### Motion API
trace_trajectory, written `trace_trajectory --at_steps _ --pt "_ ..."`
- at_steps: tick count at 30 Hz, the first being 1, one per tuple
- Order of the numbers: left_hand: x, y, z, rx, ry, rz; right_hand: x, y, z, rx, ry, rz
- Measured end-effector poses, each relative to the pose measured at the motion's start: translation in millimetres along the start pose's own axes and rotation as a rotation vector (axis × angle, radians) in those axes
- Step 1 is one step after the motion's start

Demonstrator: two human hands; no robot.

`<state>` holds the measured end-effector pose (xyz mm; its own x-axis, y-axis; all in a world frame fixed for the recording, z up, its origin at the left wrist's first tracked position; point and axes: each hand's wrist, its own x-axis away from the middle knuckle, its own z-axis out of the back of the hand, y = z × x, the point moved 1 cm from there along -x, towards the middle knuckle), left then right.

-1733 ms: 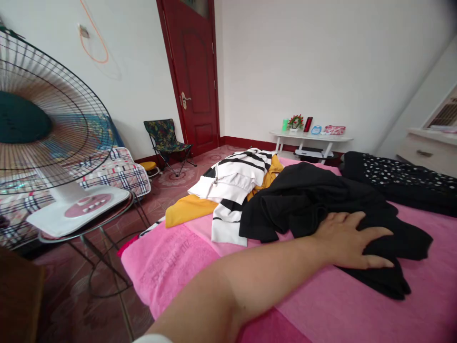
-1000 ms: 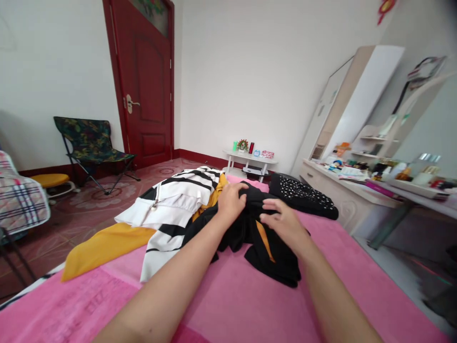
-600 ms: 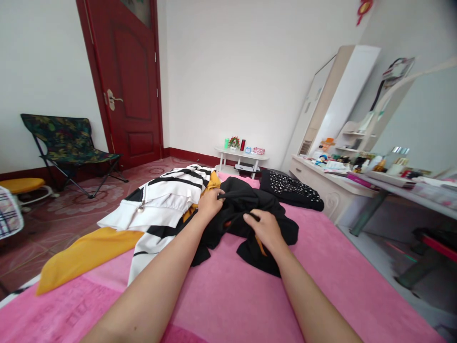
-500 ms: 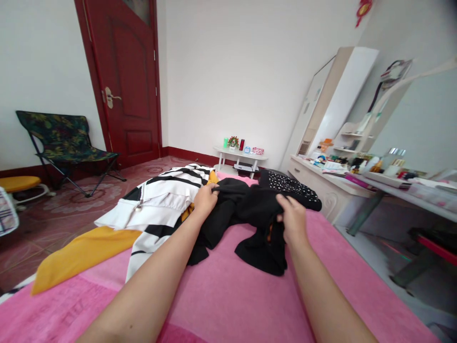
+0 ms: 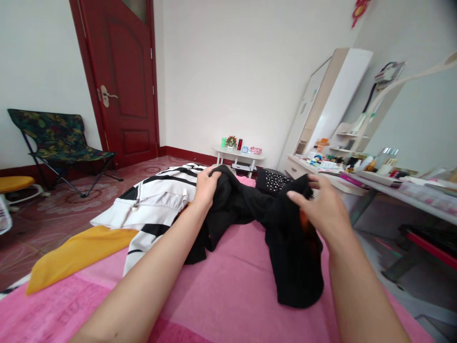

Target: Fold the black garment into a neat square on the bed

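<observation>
A black garment (image 5: 246, 202) stretches between my two hands above the bed. My left hand (image 5: 206, 188) pinches its bunched left end, beside the striped clothes. Further right, my right hand (image 5: 326, 207) grips another edge, thumb on the near side and fingertips behind the cloth. From there a wide black panel hangs down over the pink bedding, with a bit of orange showing near the palm. The folds hide what kind of garment it is. Behind it lies a black cloth with white dots (image 5: 274, 181), partly covered.
White-and-black striped clothing (image 5: 160, 195) and a mustard-yellow cloth (image 5: 82, 252) lie on the left of the pink bedding (image 5: 224, 286). A cluttered dressing table (image 5: 332, 174) stands close on the right. A folding chair (image 5: 60, 138) and a red door (image 5: 121, 81) are at left.
My right hand has moved right and slightly up, drawing the black garment out wider. Its right part now hangs lower. My left hand has risen a little.
</observation>
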<state>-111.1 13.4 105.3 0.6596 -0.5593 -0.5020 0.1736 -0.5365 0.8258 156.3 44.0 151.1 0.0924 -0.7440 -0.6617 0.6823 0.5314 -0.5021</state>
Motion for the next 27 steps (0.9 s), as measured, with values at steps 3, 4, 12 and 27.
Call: trace_trajectory --at_steps 3,4,12,27 --pt "28 39 -25.1 -0.009 -0.247 -0.119 16 -27 -21 -0.082 -0.21 0.175" --pt "38 50 -32.3 -0.008 -0.348 -0.145 21 -32 -29 -0.177 -0.29 0.212" --pt "53 56 -34.3 -0.238 -0.734 -0.309 -2 14 -40 -1.094 0.175 -0.482" --pt "63 -83 -19.3 -1.001 -0.587 -0.041 -18 18 -2 -1.599 0.796 -0.604"
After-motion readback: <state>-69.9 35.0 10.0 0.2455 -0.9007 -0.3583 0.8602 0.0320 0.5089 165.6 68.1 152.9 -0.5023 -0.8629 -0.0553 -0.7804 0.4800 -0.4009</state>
